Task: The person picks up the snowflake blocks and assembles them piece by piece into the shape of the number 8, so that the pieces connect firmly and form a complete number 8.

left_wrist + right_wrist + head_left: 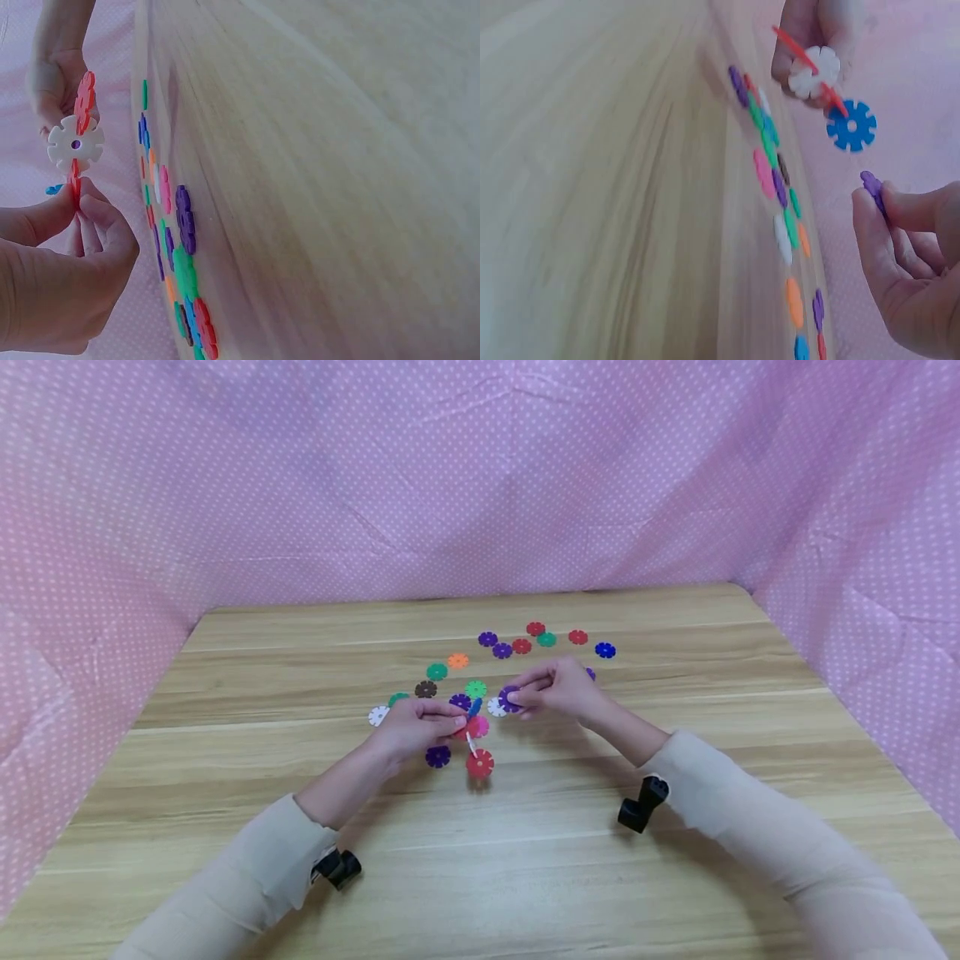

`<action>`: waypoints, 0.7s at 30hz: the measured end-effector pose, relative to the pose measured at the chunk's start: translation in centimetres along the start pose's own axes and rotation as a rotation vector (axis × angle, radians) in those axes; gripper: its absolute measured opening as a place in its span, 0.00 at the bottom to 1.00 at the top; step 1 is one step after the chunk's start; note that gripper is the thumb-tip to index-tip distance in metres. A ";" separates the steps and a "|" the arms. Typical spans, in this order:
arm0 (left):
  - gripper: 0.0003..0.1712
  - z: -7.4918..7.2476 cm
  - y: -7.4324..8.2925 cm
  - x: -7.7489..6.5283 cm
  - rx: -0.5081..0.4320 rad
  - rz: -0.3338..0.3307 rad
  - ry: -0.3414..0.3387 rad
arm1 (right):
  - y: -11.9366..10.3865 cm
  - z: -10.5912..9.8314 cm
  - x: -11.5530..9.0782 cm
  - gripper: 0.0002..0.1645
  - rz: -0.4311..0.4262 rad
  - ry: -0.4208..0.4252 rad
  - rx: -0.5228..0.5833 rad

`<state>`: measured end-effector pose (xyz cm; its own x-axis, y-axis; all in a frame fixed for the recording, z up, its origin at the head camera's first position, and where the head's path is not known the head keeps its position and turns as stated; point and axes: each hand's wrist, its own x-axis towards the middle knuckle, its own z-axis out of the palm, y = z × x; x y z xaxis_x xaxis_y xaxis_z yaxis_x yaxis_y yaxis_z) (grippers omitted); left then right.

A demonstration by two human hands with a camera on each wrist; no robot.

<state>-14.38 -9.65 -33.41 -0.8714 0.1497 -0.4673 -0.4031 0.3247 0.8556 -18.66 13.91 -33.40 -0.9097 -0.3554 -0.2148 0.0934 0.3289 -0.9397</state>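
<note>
My left hand (414,732) pinches a red notched plastic disc (75,186) between thumb and fingers. Slotted into it are a white disc (63,156) and a blue disc (843,136), and a second red disc (480,763) joins the white one's other side. This linked chain hangs above the table. To its right, my right hand (561,690) holds a single purple disc (871,189) by thumb and fingertips. In the right wrist view the purple disc is close to the blue disc, with a gap between them.
Loose notched discs lie scattered on the wooden table (525,877), among them an orange one (458,661), a brown one (426,689) and a dark blue one (605,650). Pink dotted cloth (480,485) hangs behind the table and at its sides.
</note>
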 end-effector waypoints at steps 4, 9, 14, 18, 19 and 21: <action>0.15 0.0 0.1 0.0 0.030 0.019 -0.009 | -0.4 0.6 0.2 0.17 0.051 0.012 0.076; 0.15 0.1 0.2 -0.1 0.059 0.033 -0.024 | -0.6 1.1 0.4 0.17 0.072 0.031 0.100; 0.15 0.2 0.2 -0.2 0.071 0.050 -0.040 | -0.6 1.3 0.4 0.17 0.060 -0.003 0.103; 0.14 0.3 0.3 -0.2 0.101 0.062 -0.039 | -0.5 1.6 0.4 0.17 0.062 -0.029 0.104; 0.14 0.3 0.3 -0.2 0.116 0.061 -0.035 | -0.5 1.7 0.3 0.17 0.072 -0.031 0.108; 0.13 0.5 0.3 -0.2 0.136 0.056 -0.023 | -0.5 1.9 0.2 0.17 0.094 -0.030 0.112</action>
<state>-14.17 -9.13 -33.12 -0.8840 0.1924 -0.4260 -0.3108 0.4388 0.8431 -18.15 12.01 -33.49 -0.8823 -0.3543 -0.3098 0.2238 0.2632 -0.9384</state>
